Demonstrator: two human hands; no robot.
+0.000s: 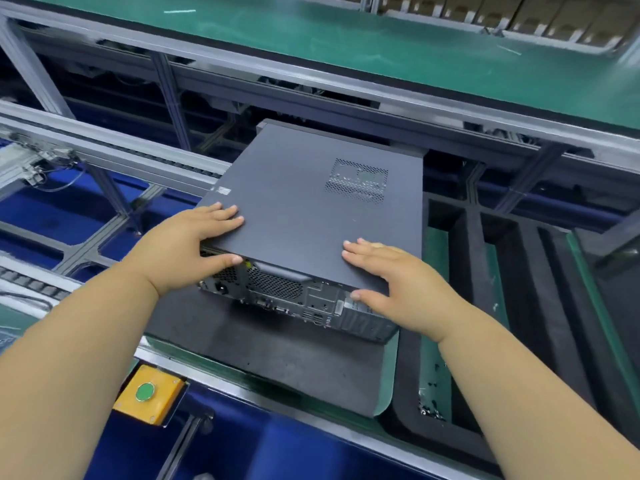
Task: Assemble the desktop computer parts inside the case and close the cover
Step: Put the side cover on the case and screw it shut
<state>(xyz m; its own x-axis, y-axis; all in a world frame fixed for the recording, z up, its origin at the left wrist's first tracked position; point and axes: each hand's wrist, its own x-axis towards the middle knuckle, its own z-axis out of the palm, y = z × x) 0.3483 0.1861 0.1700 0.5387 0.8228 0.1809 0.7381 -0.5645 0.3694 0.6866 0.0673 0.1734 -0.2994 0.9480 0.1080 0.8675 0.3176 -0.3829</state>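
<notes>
Fingers (221, 216) of the left hand (194, 244) and right hand (391, 275) lie straight and flat on the cover (311, 209), thumbs hooked over its near edge. Directly beneath, the case (298, 299) extends lengthwise away, equally near both hands.

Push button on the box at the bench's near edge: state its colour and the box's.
Round push button: green. Its box: yellow-orange. Head view, lower left.

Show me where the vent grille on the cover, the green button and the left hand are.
vent grille (356, 181), head view, middle of the perforated patch
green button (145, 391), head view, its round cap
left hand (194, 239), head view, back of the hand
</notes>
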